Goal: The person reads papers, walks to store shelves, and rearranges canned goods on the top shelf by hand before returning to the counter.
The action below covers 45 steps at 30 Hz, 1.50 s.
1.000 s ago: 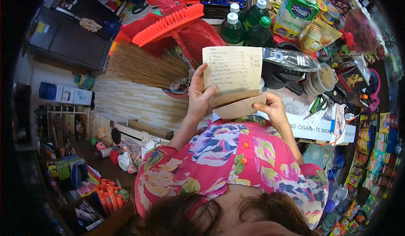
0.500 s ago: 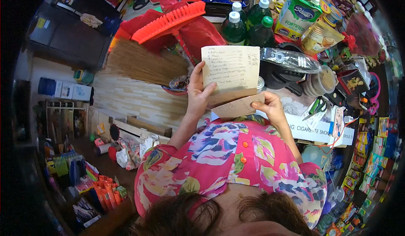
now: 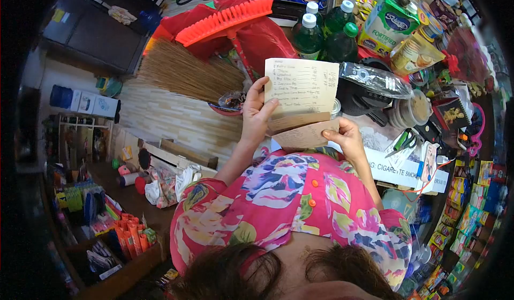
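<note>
A cream sheet with a handwritten list (image 3: 302, 88) stands upright in front of my chest. My left hand (image 3: 256, 112) is closed on its left edge, thumb over the front and fingers behind. Below the sheet is a folded piece of brown paper (image 3: 305, 135), also bearing handwriting. My right hand (image 3: 347, 141) pinches this brown paper at its right end, thumb on top. Whether the two papers are joined cannot be made out. Behind the list, a clear round lid or jar (image 3: 336, 108) is partly hidden.
A red push broom (image 3: 225, 20) and a straw broom (image 3: 184, 77) lean at the left. Green bottles (image 3: 308, 40), a milk carton (image 3: 390, 24) and a plastic-wrapped black item (image 3: 375, 80) crowd the counter. Green-handled scissors (image 3: 404, 142) lie at the right; hanging sachets (image 3: 458, 193) line that side.
The surroundings have shifted a little to the right in view as my head turned. Both hands keep their hold on the papers, which sit slightly further right.
</note>
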{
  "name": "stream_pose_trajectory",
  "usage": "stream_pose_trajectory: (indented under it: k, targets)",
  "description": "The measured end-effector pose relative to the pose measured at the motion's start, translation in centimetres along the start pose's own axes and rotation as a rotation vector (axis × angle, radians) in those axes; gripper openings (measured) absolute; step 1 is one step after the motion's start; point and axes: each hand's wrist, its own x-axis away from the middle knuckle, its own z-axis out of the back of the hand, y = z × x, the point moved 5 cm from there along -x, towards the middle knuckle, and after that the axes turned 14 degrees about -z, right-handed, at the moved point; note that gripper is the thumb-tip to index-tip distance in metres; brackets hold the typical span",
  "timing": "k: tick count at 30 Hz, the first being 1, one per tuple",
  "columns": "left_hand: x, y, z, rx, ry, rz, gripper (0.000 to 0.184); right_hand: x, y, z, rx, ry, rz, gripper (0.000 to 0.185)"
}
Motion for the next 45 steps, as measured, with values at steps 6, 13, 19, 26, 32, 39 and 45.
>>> stream_pose_trajectory:
  k: [6, 13, 19, 26, 32, 39, 45]
  targets:
    - [0.12, -0.46, 0.34, 0.02, 0.012, 0.004, 0.05, 0.02, -0.07, -0.21, -0.004, -0.002, 0.008, 0.018]
    - [0.05, -0.65, 0.45, 0.086, 0.052, 0.024, 0.044, 0.04, -0.06, -0.18, 0.019, -0.013, 0.011, 0.02]
    - [0.02, -0.29, 0.41, 0.053, 0.043, 0.007, 0.046, 0.08, -0.06, -0.36, -0.007, -0.039, 0.004, 0.02]
    - [0.12, -0.26, 0.46, 0.079, 0.02, 0.001, 0.054, -0.06, 0.25, -0.18, 0.009, 0.003, -0.023, 0.015]
    - [0.16, -0.38, 0.64, 0.046, 0.014, 0.016, 0.054, -0.14, 0.26, -0.21, -0.02, -0.01, -0.016, 0.018]
    - [0.23, -0.56, 0.81, 0.019, 0.001, 0.018, 0.051, -0.02, -0.04, -0.48, -0.067, -0.024, -0.021, 0.022]
    - [0.17, -0.49, 0.65, 0.029, -0.005, 0.01, 0.049, -0.04, 0.28, -0.27, -0.117, 0.007, -0.058, 0.022]
